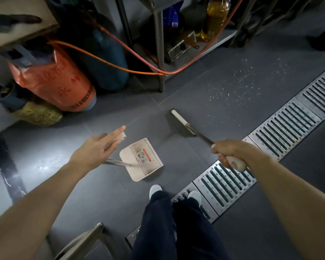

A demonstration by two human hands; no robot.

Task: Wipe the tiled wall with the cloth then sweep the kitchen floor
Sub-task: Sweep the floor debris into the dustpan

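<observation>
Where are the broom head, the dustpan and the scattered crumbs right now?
broom head point(180, 121): head view, on its pale top bar.
dustpan point(139, 160): head view, on the flat pan beside the label.
crumbs point(238, 85): head view, on the middle of the white scatter.

Dark grey tiled floor point(223, 76), steel drain grate point(281, 132), perhaps a steel shelf point(219, 37).

Dustpan point(142, 160) lies left of broom point(182, 122).
</observation>
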